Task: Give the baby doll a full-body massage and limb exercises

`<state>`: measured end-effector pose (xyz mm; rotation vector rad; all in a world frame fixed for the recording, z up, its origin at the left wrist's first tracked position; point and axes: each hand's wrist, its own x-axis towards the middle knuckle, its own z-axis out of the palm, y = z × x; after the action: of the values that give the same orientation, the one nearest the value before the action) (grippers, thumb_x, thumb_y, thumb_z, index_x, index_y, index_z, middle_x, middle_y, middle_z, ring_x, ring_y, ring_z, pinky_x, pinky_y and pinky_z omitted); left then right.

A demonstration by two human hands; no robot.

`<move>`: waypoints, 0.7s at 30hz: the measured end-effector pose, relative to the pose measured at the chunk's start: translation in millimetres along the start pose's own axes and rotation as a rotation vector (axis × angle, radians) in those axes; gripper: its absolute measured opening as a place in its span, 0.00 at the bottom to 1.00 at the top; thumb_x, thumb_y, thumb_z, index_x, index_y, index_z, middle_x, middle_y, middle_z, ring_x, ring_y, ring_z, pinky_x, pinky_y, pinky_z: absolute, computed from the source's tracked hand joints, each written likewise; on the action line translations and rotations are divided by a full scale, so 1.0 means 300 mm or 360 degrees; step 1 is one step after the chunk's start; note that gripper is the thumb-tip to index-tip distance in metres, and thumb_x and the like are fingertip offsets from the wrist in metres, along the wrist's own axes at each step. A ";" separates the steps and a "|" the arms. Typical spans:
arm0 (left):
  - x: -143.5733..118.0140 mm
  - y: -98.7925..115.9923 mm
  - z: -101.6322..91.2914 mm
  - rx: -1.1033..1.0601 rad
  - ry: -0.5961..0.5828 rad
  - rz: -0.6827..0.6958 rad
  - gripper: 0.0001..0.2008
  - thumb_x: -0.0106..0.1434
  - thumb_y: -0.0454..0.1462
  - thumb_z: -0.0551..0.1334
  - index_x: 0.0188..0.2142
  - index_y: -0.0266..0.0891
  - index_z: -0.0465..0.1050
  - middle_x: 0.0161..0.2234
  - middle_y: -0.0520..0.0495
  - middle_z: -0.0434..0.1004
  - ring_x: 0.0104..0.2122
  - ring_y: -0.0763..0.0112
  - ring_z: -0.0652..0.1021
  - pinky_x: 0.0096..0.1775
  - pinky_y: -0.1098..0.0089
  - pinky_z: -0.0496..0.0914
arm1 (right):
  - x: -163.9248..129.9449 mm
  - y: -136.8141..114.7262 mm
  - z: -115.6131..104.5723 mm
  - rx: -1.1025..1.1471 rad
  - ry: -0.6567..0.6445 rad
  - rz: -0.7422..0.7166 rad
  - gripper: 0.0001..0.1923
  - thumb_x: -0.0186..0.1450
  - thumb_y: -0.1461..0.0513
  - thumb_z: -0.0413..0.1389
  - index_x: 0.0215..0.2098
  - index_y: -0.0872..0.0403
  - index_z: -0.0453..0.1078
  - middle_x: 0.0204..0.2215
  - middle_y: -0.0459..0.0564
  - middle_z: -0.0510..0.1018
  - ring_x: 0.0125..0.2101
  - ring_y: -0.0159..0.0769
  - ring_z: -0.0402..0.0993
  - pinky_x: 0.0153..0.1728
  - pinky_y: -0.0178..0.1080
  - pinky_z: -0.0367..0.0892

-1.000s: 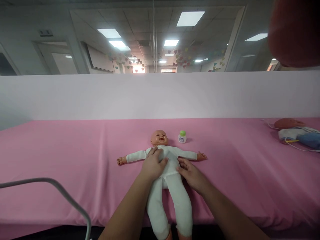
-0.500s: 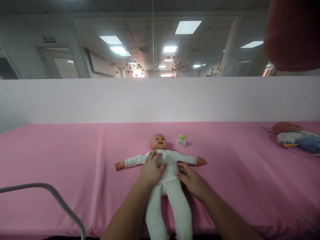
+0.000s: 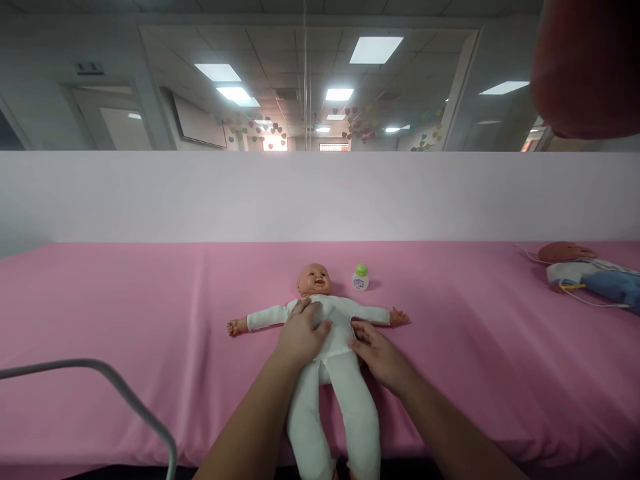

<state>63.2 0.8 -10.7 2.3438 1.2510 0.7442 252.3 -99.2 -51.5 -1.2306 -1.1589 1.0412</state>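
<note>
A baby doll (image 3: 336, 337) with a white cloth body lies on its back, its head away from me and its arms spread wide. My left hand (image 3: 303, 333) rests on the left side of its chest, fingers stretched out and thumb apart. At the right side of its waist is my right hand (image 3: 377, 353), fingers slightly bent and apart, fingertips against the cloth. Neither hand grasps anything that I can see. A small clear bottle with a green cap (image 3: 360, 278) stands upright beyond the doll's arm, right of its head.
A pink cloth (image 3: 125, 320) covers the table. Another doll (image 3: 595, 272) in blue and white, with a thin tube, lies at the far right. A grey curved bar (image 3: 115, 380) stands at the lower left. Behind runs a white low wall (image 3: 300, 197) with glass above.
The whole view has shifted slightly, so things appear a little higher and further left. Both hands keep their places on the doll.
</note>
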 end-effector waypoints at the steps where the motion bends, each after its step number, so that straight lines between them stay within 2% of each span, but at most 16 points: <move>1: 0.000 -0.001 0.000 -0.0001 0.0002 0.0003 0.28 0.68 0.48 0.60 0.63 0.40 0.71 0.70 0.37 0.63 0.69 0.52 0.64 0.67 0.54 0.59 | 0.000 -0.001 0.001 -0.0004 0.0001 -0.0004 0.21 0.66 0.51 0.61 0.55 0.47 0.70 0.51 0.55 0.82 0.54 0.50 0.78 0.56 0.53 0.70; 21: -0.001 0.002 0.001 -0.0009 -0.0002 -0.0019 0.27 0.68 0.48 0.61 0.63 0.41 0.71 0.70 0.38 0.62 0.69 0.51 0.64 0.67 0.54 0.59 | -0.007 -0.011 0.002 -0.0008 0.0004 0.0019 0.22 0.66 0.49 0.61 0.55 0.47 0.70 0.54 0.55 0.81 0.55 0.50 0.78 0.56 0.52 0.71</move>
<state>63.8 0.2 -10.6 2.3302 1.2597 0.7418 251.5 -101.3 -48.4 -1.2435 -1.1543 1.0458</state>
